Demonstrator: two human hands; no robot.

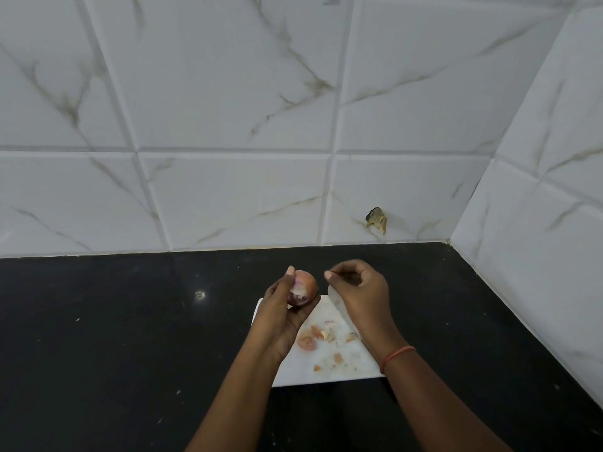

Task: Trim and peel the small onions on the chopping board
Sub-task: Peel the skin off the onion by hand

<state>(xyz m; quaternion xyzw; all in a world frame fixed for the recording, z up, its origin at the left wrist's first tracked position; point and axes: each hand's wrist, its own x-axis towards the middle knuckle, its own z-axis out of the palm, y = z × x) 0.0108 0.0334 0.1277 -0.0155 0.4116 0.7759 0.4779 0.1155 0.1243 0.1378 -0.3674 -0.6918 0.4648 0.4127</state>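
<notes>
A black speckled stone worktop (98, 337) runs from the left edge to the corner, backed by white marble-patterned wall tiles (228, 93). A white rectangular chopping board (329, 373) lies on it near the middle, partly covered by both forearms. Scattered on the board are pinkish-brown onion skin scraps (315, 336). Low on the wall, right of centre, is a chipped brownish hole in the tile (377, 220).

The left hand (280, 318) is raised above the board's far left corner, fingers curled round a small reddish onion (301, 288), thumb up along its side; part of the onion shows pale, peeled flesh. Just beside it, apart from the onion, the right hand (359, 295) has its fingers curled, thumb and forefinger pinched together. A pale blade-like shape shows beneath it, too blurred to tell. An orange thread band (396, 355) circles the right wrist.
</notes>
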